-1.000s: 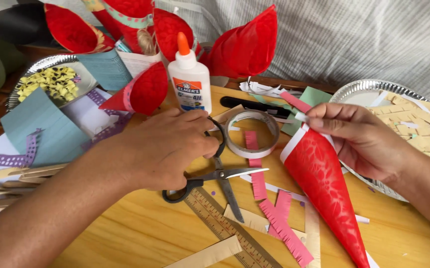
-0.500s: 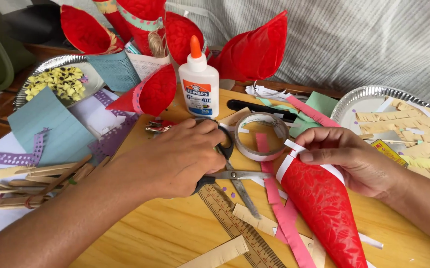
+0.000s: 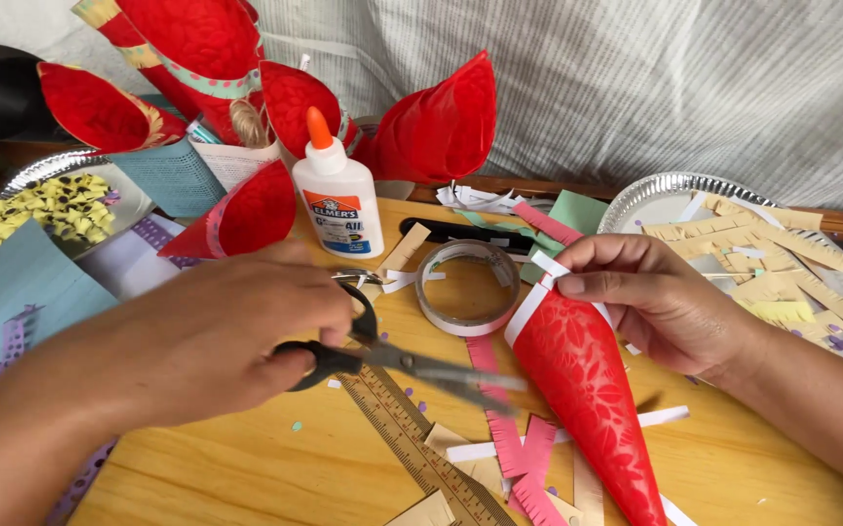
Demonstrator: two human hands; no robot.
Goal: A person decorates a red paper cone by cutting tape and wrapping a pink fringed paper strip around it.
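Left hand (image 3: 217,341) grips one pr black-handled steel scissors (image 3: 412,362); right hand (image 3: 650,302) pinches one red paper cone w/ white rim strip (image 3: 587,390), right of the scissors on wooden worktop (image 3: 246,468). One white glue bottle (image 3: 338,195) behind.

bare wood between ruler (image 3: 421,448) and red cone (image 3: 587,390), tape roll (image 3: 467,287), glue bottle (image 3: 340,200) behind

Two bare hands, no sleeves

Left hand (image 3: 217,341) and right hand (image 3: 655,302) wear nothing (no rings, no gloves); forearms behind the fingers are uncovered too.
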